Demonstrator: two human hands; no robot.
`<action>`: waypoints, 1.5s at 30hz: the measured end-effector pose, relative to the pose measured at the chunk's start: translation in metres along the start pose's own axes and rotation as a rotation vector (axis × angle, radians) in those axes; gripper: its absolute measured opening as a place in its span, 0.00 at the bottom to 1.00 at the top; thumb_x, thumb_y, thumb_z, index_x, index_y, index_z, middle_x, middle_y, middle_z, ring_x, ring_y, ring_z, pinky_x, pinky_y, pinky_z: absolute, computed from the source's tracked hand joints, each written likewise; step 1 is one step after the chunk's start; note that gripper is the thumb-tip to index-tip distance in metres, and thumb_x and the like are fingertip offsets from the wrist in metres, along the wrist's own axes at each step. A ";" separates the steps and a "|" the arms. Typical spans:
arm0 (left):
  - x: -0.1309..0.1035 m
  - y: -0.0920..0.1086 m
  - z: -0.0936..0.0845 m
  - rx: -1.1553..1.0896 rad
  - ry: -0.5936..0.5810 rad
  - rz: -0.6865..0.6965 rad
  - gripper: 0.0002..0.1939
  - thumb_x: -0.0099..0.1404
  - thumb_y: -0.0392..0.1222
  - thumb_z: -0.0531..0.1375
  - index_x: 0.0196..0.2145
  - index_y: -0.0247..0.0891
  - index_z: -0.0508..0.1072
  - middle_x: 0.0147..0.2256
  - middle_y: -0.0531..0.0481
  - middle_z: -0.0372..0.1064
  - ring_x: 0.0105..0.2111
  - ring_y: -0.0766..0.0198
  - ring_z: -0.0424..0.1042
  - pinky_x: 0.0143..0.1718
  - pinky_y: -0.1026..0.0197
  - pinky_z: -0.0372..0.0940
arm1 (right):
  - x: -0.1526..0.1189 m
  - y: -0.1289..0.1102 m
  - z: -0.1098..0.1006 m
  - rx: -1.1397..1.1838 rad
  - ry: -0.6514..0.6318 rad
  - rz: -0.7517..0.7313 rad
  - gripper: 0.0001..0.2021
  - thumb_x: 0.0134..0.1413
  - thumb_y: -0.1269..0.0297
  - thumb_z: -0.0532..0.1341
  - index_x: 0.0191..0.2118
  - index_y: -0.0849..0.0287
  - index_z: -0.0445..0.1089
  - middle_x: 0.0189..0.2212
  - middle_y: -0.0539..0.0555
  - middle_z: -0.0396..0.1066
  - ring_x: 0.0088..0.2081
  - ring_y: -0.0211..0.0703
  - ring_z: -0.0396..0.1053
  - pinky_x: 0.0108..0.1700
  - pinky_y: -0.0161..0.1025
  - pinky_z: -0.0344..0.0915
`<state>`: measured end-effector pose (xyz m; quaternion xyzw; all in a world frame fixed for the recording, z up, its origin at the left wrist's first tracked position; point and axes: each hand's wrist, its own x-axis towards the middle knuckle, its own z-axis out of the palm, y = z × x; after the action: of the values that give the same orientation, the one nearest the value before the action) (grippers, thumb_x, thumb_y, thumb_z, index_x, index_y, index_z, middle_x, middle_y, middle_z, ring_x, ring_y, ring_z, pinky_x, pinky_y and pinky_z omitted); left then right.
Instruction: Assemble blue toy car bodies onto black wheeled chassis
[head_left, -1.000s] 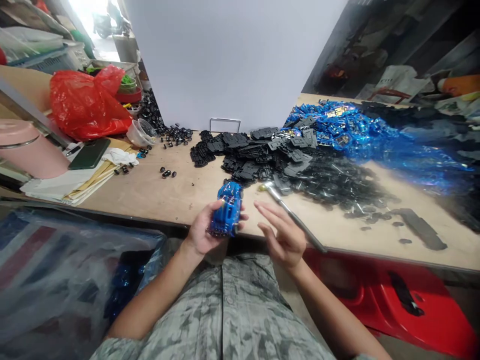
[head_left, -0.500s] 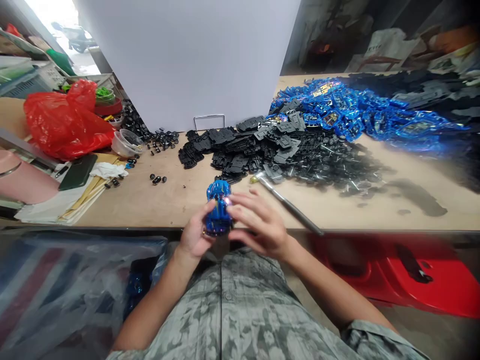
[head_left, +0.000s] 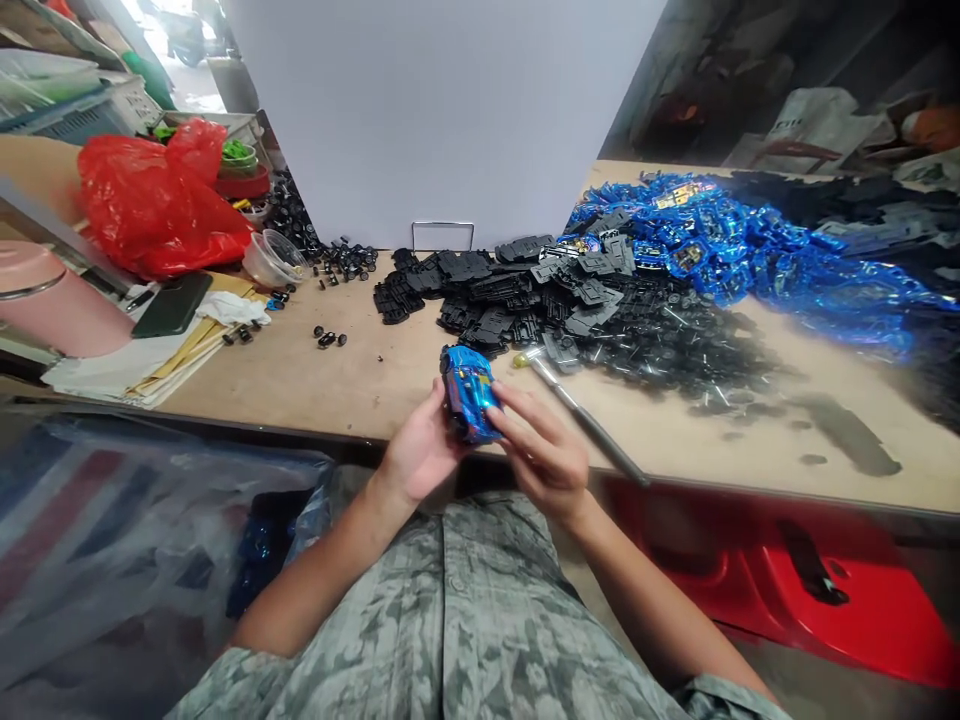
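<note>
Right hand (head_left: 546, 455) is gripping the blue toy car (head_left: 471, 385), thumb and fingers closing on its right side. Left hand (head_left: 426, 445) is cupping at the car's left and lower end, palm showing, thumb pointing up beside it; its other fingers are hiding behind the car, so can't tell if they're clamping. Car is sitting between both hands, tilting, near the front edge of the desk (head_left: 300, 385). Hammer (head_left: 592, 425) is lying right of the car, handle pointing toward the person. Black plates (head_left: 495, 290) are piling up beyond the car; black wheels with metal axles (head_left: 667, 350) are spreading to their right, blurring partly. Blue shiny shells (head_left: 712, 245) are heaping farther back right. Small wheel set (head_left: 330, 338) is lying alone left of the car. Red bag (head_left: 157, 205), dark phone (head_left: 174, 305) and pink cup (head_left: 56, 300) are occupying the left side. White panel (head_left: 450, 110) is standing behind the plates.
</note>
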<state>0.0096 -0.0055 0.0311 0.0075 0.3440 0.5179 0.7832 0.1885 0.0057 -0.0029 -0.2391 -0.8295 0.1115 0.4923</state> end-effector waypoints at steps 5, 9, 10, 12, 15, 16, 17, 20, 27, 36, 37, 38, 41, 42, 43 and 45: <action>-0.002 0.000 0.003 -0.033 -0.040 0.052 0.22 0.79 0.46 0.48 0.44 0.33 0.80 0.40 0.44 0.81 0.36 0.63 0.78 0.41 0.61 0.72 | 0.002 -0.003 0.002 0.047 0.028 0.024 0.28 0.63 0.78 0.59 0.66 0.48 0.67 0.63 0.59 0.70 0.64 0.57 0.68 0.63 0.61 0.70; -0.001 -0.003 0.000 -0.011 -0.061 0.157 0.18 0.77 0.44 0.53 0.41 0.33 0.81 0.38 0.45 0.81 0.34 0.64 0.78 0.39 0.63 0.71 | 0.002 -0.003 0.004 0.016 -0.021 -0.026 0.30 0.62 0.80 0.59 0.67 0.50 0.65 0.64 0.60 0.68 0.65 0.59 0.67 0.63 0.63 0.69; -0.001 -0.004 -0.001 -0.006 -0.064 0.178 0.17 0.76 0.44 0.54 0.40 0.33 0.81 0.37 0.45 0.81 0.33 0.64 0.78 0.38 0.63 0.71 | 0.002 -0.003 0.004 0.001 -0.032 -0.043 0.31 0.62 0.81 0.59 0.67 0.50 0.65 0.64 0.61 0.67 0.65 0.59 0.67 0.63 0.63 0.69; -0.001 -0.006 -0.003 -0.003 -0.076 0.210 0.15 0.75 0.44 0.57 0.38 0.33 0.80 0.35 0.47 0.81 0.31 0.65 0.77 0.37 0.64 0.71 | 0.001 -0.003 0.006 -0.023 -0.037 -0.067 0.31 0.61 0.82 0.59 0.67 0.52 0.65 0.64 0.62 0.67 0.65 0.59 0.66 0.63 0.64 0.69; -0.001 -0.007 -0.005 -0.011 -0.104 0.234 0.13 0.73 0.43 0.60 0.37 0.33 0.80 0.33 0.47 0.80 0.30 0.66 0.76 0.37 0.65 0.71 | 0.000 -0.003 0.007 -0.022 -0.032 -0.086 0.31 0.61 0.82 0.59 0.67 0.54 0.65 0.64 0.64 0.68 0.65 0.60 0.67 0.63 0.65 0.69; 0.000 -0.008 -0.006 -0.011 -0.106 0.232 0.13 0.73 0.44 0.60 0.37 0.33 0.80 0.33 0.47 0.80 0.30 0.66 0.76 0.36 0.65 0.71 | -0.001 -0.003 0.007 -0.018 -0.039 -0.093 0.31 0.61 0.82 0.58 0.67 0.55 0.65 0.64 0.64 0.68 0.65 0.60 0.66 0.62 0.65 0.69; 0.000 -0.008 -0.007 -0.009 -0.103 0.228 0.13 0.73 0.44 0.60 0.37 0.32 0.80 0.33 0.47 0.80 0.29 0.66 0.76 0.35 0.65 0.71 | -0.001 -0.003 0.007 -0.017 -0.044 -0.101 0.30 0.61 0.82 0.58 0.67 0.55 0.65 0.63 0.65 0.68 0.65 0.61 0.66 0.62 0.64 0.70; 0.004 -0.010 -0.012 0.011 -0.087 0.214 0.14 0.72 0.45 0.61 0.38 0.32 0.80 0.32 0.46 0.80 0.29 0.65 0.76 0.33 0.65 0.70 | -0.005 -0.003 0.006 -0.045 -0.057 -0.128 0.29 0.62 0.81 0.57 0.67 0.56 0.65 0.63 0.65 0.68 0.65 0.60 0.66 0.61 0.63 0.71; 0.004 -0.012 -0.015 0.048 -0.115 0.199 0.12 0.71 0.45 0.63 0.36 0.32 0.80 0.33 0.47 0.80 0.27 0.67 0.75 0.29 0.66 0.67 | -0.019 -0.001 0.005 -0.108 -0.068 -0.169 0.28 0.62 0.81 0.58 0.67 0.60 0.65 0.61 0.69 0.71 0.65 0.60 0.68 0.62 0.62 0.70; 0.003 -0.016 -0.017 0.059 -0.070 0.192 0.12 0.69 0.45 0.66 0.34 0.32 0.79 0.30 0.49 0.79 0.27 0.68 0.74 0.31 0.67 0.69 | -0.024 -0.003 0.008 -0.106 -0.042 -0.146 0.29 0.62 0.80 0.59 0.68 0.57 0.64 0.60 0.67 0.71 0.64 0.60 0.69 0.60 0.61 0.72; 0.003 -0.016 -0.017 0.066 -0.068 0.197 0.12 0.68 0.45 0.66 0.34 0.32 0.79 0.30 0.49 0.78 0.26 0.69 0.73 0.31 0.67 0.69 | -0.024 -0.002 0.008 -0.110 -0.046 -0.142 0.30 0.62 0.80 0.59 0.68 0.56 0.64 0.61 0.66 0.71 0.64 0.59 0.69 0.60 0.61 0.72; 0.003 -0.016 -0.017 0.071 -0.068 0.200 0.12 0.68 0.46 0.66 0.34 0.33 0.79 0.29 0.50 0.78 0.26 0.69 0.73 0.31 0.67 0.69 | -0.023 -0.002 0.008 -0.111 -0.049 -0.138 0.30 0.62 0.80 0.58 0.68 0.55 0.64 0.61 0.66 0.70 0.64 0.59 0.68 0.61 0.62 0.71; 0.004 -0.016 -0.016 0.054 -0.053 0.199 0.12 0.69 0.46 0.65 0.34 0.33 0.79 0.28 0.51 0.77 0.24 0.70 0.72 0.29 0.68 0.69 | -0.021 -0.002 0.008 -0.074 -0.062 -0.104 0.31 0.62 0.81 0.58 0.68 0.54 0.63 0.62 0.66 0.69 0.65 0.60 0.67 0.62 0.63 0.70; 0.005 -0.016 -0.015 0.037 -0.040 0.192 0.12 0.70 0.45 0.64 0.34 0.33 0.79 0.28 0.51 0.77 0.24 0.70 0.72 0.29 0.68 0.69 | -0.020 -0.002 0.008 -0.052 -0.064 -0.083 0.31 0.61 0.81 0.58 0.68 0.53 0.64 0.63 0.65 0.69 0.65 0.60 0.67 0.62 0.64 0.70; 0.006 -0.016 -0.015 0.016 -0.025 0.182 0.13 0.72 0.44 0.62 0.34 0.33 0.79 0.28 0.51 0.77 0.24 0.70 0.72 0.28 0.68 0.68 | -0.019 -0.003 0.009 -0.026 -0.059 -0.059 0.31 0.61 0.81 0.59 0.68 0.53 0.64 0.63 0.65 0.69 0.65 0.60 0.67 0.62 0.64 0.70; 0.008 -0.015 -0.014 -0.027 0.001 0.150 0.16 0.76 0.42 0.56 0.35 0.32 0.79 0.28 0.49 0.77 0.24 0.69 0.72 0.27 0.67 0.68 | -0.016 -0.004 0.011 0.025 -0.034 -0.003 0.30 0.61 0.80 0.59 0.66 0.50 0.66 0.62 0.63 0.70 0.64 0.59 0.69 0.61 0.63 0.72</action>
<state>0.0160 -0.0111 0.0107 0.0222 0.3358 0.5796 0.7422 0.1839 -0.0051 -0.0187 -0.2298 -0.8368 0.1252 0.4810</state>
